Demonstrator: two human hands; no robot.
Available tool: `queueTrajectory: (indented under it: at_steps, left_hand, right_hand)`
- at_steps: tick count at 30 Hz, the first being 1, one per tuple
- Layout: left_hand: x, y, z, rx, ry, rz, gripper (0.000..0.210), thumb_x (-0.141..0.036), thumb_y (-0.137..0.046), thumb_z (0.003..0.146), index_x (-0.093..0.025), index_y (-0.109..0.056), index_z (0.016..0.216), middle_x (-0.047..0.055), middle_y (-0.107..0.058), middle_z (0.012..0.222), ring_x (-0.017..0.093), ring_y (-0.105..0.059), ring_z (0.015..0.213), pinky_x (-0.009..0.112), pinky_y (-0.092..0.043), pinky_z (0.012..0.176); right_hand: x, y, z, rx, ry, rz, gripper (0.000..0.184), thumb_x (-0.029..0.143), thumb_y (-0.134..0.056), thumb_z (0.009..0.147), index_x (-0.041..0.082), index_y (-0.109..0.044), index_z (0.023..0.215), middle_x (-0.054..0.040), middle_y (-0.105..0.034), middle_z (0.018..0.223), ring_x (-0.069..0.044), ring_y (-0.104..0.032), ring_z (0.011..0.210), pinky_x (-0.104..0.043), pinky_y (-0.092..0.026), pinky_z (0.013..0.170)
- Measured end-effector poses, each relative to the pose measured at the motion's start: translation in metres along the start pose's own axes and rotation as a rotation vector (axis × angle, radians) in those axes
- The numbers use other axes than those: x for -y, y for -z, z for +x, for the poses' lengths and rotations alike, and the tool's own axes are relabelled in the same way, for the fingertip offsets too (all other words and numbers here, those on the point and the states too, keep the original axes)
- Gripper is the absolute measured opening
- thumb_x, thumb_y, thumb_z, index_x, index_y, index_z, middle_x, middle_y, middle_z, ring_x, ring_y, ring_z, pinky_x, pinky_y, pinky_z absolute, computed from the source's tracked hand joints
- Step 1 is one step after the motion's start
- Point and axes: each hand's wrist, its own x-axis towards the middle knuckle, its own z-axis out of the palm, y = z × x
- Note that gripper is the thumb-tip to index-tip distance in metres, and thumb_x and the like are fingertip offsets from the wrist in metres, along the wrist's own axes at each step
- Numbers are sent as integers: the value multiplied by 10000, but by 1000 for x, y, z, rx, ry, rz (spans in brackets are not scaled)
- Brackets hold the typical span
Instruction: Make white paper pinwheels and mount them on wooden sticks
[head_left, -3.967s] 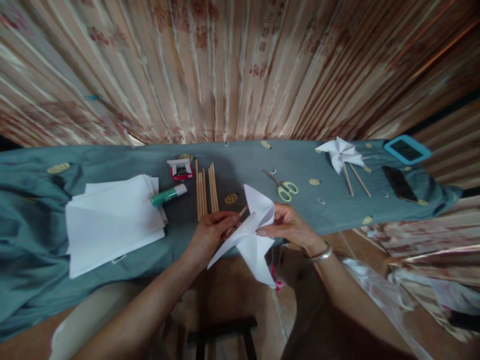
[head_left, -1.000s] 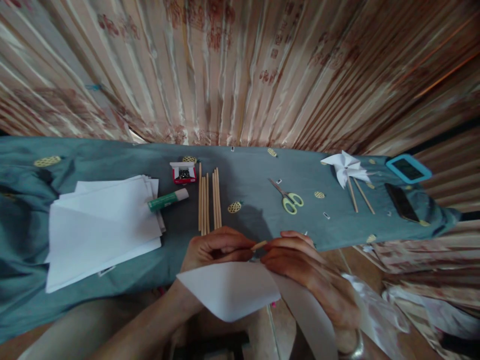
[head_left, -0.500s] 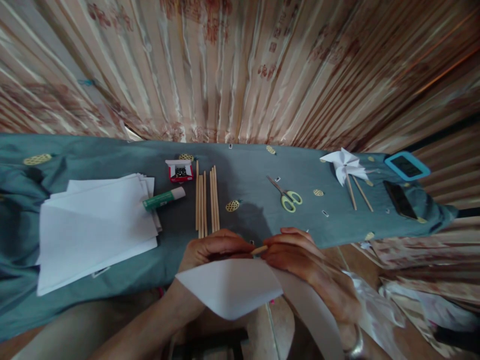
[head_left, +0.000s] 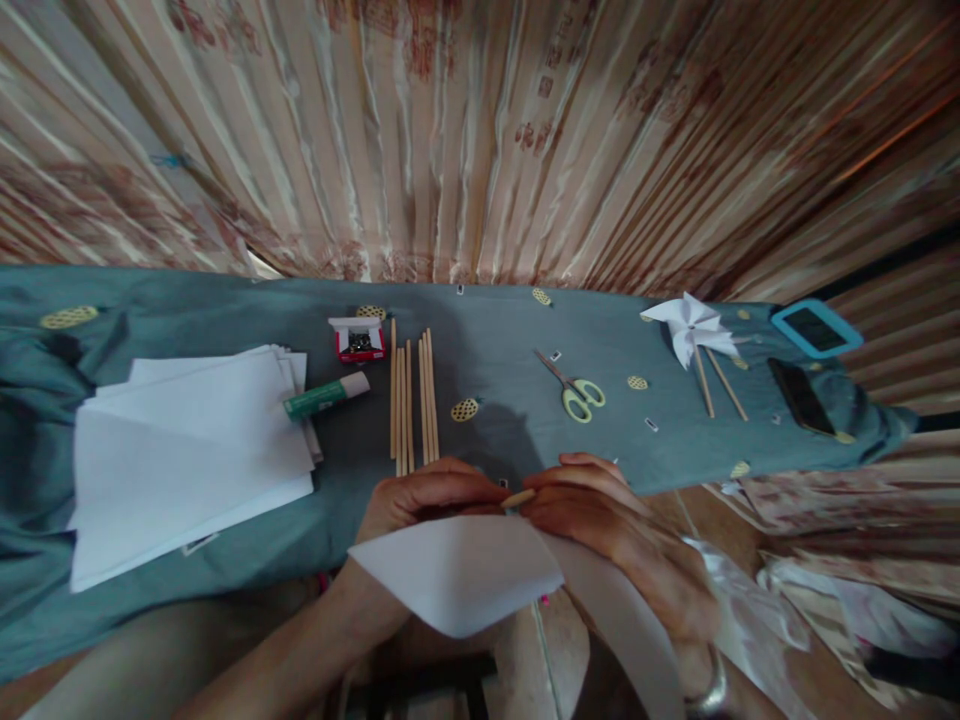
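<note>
Pleated curtain [head_left: 450,150] behind a cloth-covered surface [head_left: 502,340], left hand [head_left: 431,492] and right hand [head_left: 604,515] curled closed by the near edge, gripping a wooden stick [head_left: 519,498] between them, folded white paper [head_left: 461,575] just below, scissors [head_left: 576,398] lying beyond.

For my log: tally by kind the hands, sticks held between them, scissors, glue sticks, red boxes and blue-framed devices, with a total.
Left hand and right hand: 2
Stick between them: 1
Scissors: 1
Glue stick: 1
Red box: 1
Blue-framed device: 1
Total: 7
</note>
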Motion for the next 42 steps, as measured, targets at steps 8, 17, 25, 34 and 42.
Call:
queueTrajectory:
  at_steps: [8, 17, 25, 34, 42]
  left_hand:
    - [13, 2, -3, 0, -86, 26, 95, -270, -766, 673, -244, -805, 755, 58, -708, 756, 173, -645, 700, 250, -506, 663]
    - [16, 3, -1, -28, -64, 32, 120, -309, -743, 681, -225, -802, 744, 69, -708, 747, 179, -640, 699, 271, -522, 692]
    - [3, -1, 0, -24, 36, 1, 32, -212, -750, 654, -213, -782, 650, 50, -699, 681, 157, -629, 646, 226, -485, 607]
    - [2, -4, 2, -63, 76, -21, 91, -264, -764, 618, -180, -758, 583, 41, -654, 611, 125, -583, 569, 213, -424, 531]
    - [4, -3, 2, -28, 29, -53, 52, -217, -766, 639, -222, -796, 681, 58, -711, 692, 157, -641, 653, 224, -475, 589]
  right_hand:
    - [-4, -6, -4, -30, -11, 58, 249, 225, -541, 931, 202, -618, 1168, -53, -735, 962, -217, -677, 991, -436, -498, 972]
    - [-2, -5, -2, -29, -18, 36, 275, 206, -477, 955, 231, -609, 1194, -36, -732, 957, -200, -679, 989, -418, -519, 957]
    - [-1, -6, -4, -23, -11, 58, 261, 186, -442, 961, 193, -628, 1143, -50, -735, 935, -188, -677, 986, -386, -526, 947]
    - [2, 3, 2, 64, -14, 42, 267, 200, -444, 967, 203, -619, 1168, -45, -744, 944, -198, -688, 987, -408, -531, 968]
    - [1, -2, 1, 55, -31, 58, 231, 238, -473, 964, 201, -623, 1136, -51, -742, 958, -197, -689, 968, -413, -529, 952]
